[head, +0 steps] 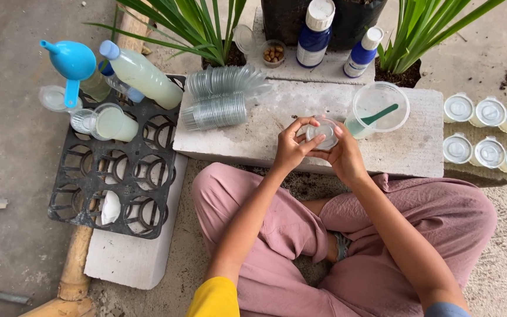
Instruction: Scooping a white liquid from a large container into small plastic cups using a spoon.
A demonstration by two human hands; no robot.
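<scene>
Soft, even daylight fills the head view, bright without harsh sun, so shadows are faint and diffuse, the deepest one lying under the stone slab toward six o'clock. Mild glare sits on the clear lids at eleven o'clock and on the sealed cups at three o'clock. Focus is sharp at centre, with slight wide-angle bending and softness toward the edges.

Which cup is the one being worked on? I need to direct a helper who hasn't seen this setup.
Start at the pale concrete slab before the seated person. Above its near edge, the left hand and right hand hold a small clear cup. Unlike the six lidded cups sitting apart on the right, it is off the surface.
</scene>
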